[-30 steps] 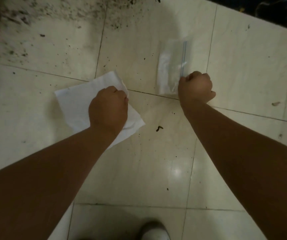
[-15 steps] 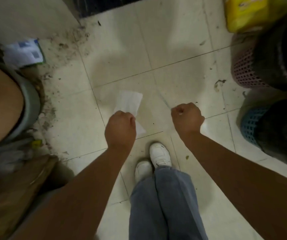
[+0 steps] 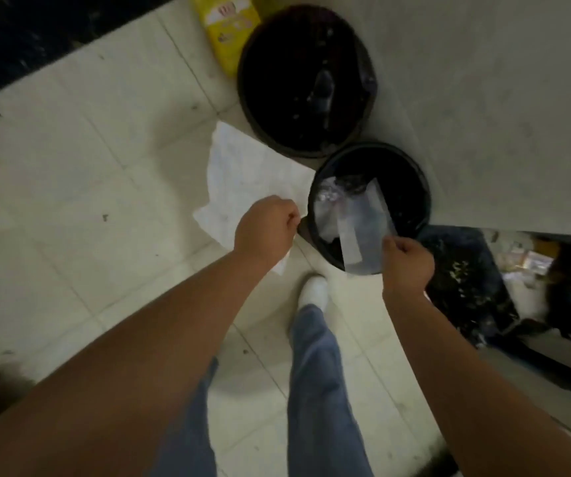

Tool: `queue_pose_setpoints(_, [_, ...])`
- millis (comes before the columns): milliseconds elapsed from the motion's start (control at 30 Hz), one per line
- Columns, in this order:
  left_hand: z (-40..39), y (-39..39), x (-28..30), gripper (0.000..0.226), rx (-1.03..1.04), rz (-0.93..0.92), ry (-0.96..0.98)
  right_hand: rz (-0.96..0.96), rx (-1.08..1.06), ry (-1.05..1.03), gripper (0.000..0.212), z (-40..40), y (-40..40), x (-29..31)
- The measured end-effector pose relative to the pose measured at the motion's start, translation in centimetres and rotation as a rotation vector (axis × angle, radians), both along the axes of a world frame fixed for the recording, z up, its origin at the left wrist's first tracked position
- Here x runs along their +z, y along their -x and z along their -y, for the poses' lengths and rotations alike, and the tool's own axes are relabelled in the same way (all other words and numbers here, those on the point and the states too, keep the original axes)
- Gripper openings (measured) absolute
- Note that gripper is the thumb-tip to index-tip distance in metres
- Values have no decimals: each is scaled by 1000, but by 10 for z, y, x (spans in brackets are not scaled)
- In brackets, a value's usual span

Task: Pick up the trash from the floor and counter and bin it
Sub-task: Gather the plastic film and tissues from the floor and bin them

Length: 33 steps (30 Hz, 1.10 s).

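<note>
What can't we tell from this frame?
- Head view, larger bin: contents lost in the dark interior.
- Smaller bin: bottom hidden behind the clear plastic bag in the right hand.
- White paper: its near corner is covered by the left hand.
- Yellow package: cut by the top edge, print blurred.

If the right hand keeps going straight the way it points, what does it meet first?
Probably the open mouth of the smaller black bin: the right hand holds the clear plastic bag over its near rim. Depth is uncertain.
</note>
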State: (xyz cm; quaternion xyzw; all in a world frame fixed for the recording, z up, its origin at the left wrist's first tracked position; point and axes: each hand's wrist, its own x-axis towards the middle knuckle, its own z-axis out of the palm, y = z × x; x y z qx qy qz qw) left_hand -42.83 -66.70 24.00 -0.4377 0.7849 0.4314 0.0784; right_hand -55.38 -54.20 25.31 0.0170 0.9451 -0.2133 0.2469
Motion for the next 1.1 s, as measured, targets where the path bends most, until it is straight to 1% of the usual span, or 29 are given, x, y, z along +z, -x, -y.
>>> queue_pose_setpoints(100, [-36, 70, -3, 23, -101, -37, -52, -9, 5, -14, 46, -38, 64, 17])
queue_pose_setpoints(167, [-49, 108, -11, 23, -119, -41, -69, -7, 22, -26, 52, -54, 99, 22])
queue_pose_setpoints(233, [-55, 139, -28, 24, -115, -28, -111, -4, 51, -45, 52, -61, 125, 17])
queue_pose_setpoints(333, [-62, 172, -70, 26, -151, 10, -181, -13, 132, -71, 54, -59, 147, -9])
queue_pose_setpoints(433, [-73, 193, -118, 29, -224, 96, -228, -29, 200, -67, 58, -54, 156, -40])
queue_pose_setpoints(500, [-77, 197, -145, 36, -313, 159, -276, 5, 180, -51, 57, -51, 157, -61])
queue_pose_setpoints(567, [-74, 187, -163, 39, -361, 176, -238, 80, 145, -50, 54, -46, 156, -85])
queue_pose_setpoints(633, [-66, 172, -169, 40, -353, 207, -163, 138, 140, -87, 50, -41, 155, -106])
queue_pose_setpoints(667, [-60, 164, -169, 40, -358, 206, -131, 171, 156, -111, 43, -34, 152, -112])
queue_pose_setpoints(733, [-46, 146, -160, 41, -385, 206, -55, 262, 157, -166, 17, -25, 146, -127])
queue_pose_setpoints(800, [-34, 130, -146, 40, -405, 155, 60, 369, 185, -294, 45, -18, 140, -133])
queue_pose_setpoints(833, [-27, 123, -139, 41, -440, 141, 94, 390, 229, -343, 52, -14, 137, -131])
queue_pose_setpoints(900, [-14, 106, -123, 42, -521, 181, 193, 357, 369, -403, 55, -6, 125, -121])
queue_pose_setpoints(967, [-7, 97, -99, 41, -524, 225, 272, 253, 579, -381, 52, 4, 108, -102])
queue_pose_setpoints(1033, [-4, 91, -72, 47, -444, 205, 292, 145, 784, -289, 51, 19, 91, -78])
queue_pose_setpoints(1067, [-4, 86, -60, 52, -396, 226, 308, 93, 883, -236, 52, 28, 83, -64])
queue_pose_setpoints(1100, [-1, 80, -46, 56, -367, 285, 336, 57, 968, -199, 52, 39, 76, -47])
